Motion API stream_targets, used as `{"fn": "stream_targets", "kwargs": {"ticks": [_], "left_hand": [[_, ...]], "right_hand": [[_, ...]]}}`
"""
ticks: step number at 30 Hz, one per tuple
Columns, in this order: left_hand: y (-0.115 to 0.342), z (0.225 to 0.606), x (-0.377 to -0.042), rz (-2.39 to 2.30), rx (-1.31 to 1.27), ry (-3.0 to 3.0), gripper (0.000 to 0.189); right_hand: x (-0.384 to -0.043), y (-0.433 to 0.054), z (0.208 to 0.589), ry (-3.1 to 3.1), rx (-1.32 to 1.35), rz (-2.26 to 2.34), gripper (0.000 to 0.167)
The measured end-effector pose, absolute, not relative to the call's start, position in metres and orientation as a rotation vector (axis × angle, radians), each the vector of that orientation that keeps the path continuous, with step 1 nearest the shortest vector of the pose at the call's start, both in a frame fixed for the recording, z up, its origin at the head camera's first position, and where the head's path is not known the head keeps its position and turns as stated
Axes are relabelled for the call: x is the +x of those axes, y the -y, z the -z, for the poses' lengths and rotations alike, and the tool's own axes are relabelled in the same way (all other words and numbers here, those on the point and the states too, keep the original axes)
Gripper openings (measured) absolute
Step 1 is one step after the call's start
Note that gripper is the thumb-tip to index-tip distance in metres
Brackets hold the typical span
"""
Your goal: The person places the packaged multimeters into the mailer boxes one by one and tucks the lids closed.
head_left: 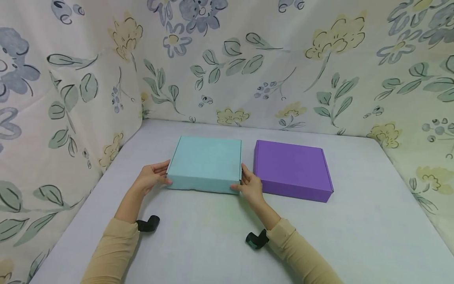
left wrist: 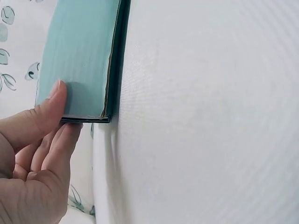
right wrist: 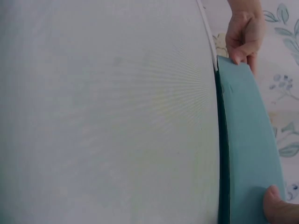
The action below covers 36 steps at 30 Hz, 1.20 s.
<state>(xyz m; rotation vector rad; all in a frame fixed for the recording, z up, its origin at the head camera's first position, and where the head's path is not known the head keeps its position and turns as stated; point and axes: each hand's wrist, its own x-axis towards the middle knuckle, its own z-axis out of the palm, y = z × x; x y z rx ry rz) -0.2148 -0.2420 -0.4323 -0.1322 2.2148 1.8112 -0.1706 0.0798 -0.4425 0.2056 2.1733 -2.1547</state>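
A flat light blue cardboard box [head_left: 207,157] is between both hands, its lid closed. My left hand [head_left: 150,178] grips its front left corner; in the left wrist view, the thumb [left wrist: 57,105] presses on the front face while the other fingers lie against the side. At the front right corner, my right hand [head_left: 252,188] holds the box the same way, its thumb [right wrist: 276,205] on the front panel [right wrist: 247,126] in the right wrist view. A dark strip of shadow runs along the box's lower front edge, close over the white table.
A closed purple box [head_left: 294,167] lies just right of the light blue one, close beside the right hand. White cloth covers the table [head_left: 198,232]. Floral curtains [head_left: 227,90] hang along the back and sides.
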Motion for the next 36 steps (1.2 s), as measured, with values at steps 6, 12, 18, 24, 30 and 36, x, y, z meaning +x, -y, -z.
{"fn": "stream_targets", "kwargs": {"ticks": [6,12,18,24,30,36], "left_hand": [[0.238,0.432,-0.216,-1.824,-0.157,-2.213,0.082],[0.236,0.431,-0.217,-1.812,-0.166,-2.223,0.081],[0.238,0.432,-0.219,-1.797,-0.169,-2.248,0.081],[0.242,0.436,-0.215,-1.732,-0.074,-2.278,0.079],[0.249,0.431,-0.208,-1.605,0.064,-2.319,0.077],[0.248,0.417,-0.201,-1.5,0.201,-2.424,0.084]], "right_hand": [[-0.169,-0.083,0.444,-2.21,0.206,2.153,0.085],[-0.168,-0.085,0.445,-2.239,0.195,2.153,0.084],[-0.17,-0.083,0.449,-2.328,0.162,2.13,0.084],[-0.169,-0.089,0.444,-2.266,0.166,2.035,0.084],[-0.164,-0.106,0.432,-2.173,0.014,1.916,0.075],[-0.159,-0.122,0.418,-2.021,-0.186,1.937,0.068]]}}
